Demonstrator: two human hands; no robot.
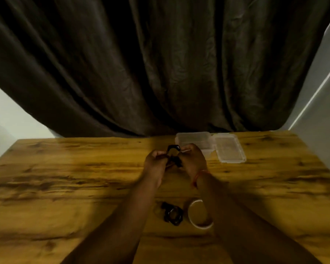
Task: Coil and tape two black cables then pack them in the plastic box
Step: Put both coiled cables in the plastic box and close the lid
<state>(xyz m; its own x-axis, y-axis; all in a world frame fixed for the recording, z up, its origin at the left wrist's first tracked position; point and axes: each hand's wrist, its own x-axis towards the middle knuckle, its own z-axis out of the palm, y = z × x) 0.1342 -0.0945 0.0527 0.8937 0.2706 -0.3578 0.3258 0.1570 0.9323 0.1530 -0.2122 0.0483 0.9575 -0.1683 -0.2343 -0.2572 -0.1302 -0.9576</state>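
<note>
Above the middle of the wooden table, both my hands hold one black cable bunched into small loops. My left hand grips its left side with curled fingers. My right hand pinches its upper right part, and a pale strip, maybe tape, shows at the fingertips. A second black cable lies coiled on the table near me, between my forearms. A roll of clear tape lies just right of it, partly under my right forearm. The clear plastic box stands open at the table's far edge.
The box's clear lid lies flat to the right of the box. A dark curtain hangs behind the table. A pale wall rises close on the right. My right wrist wears a red thread.
</note>
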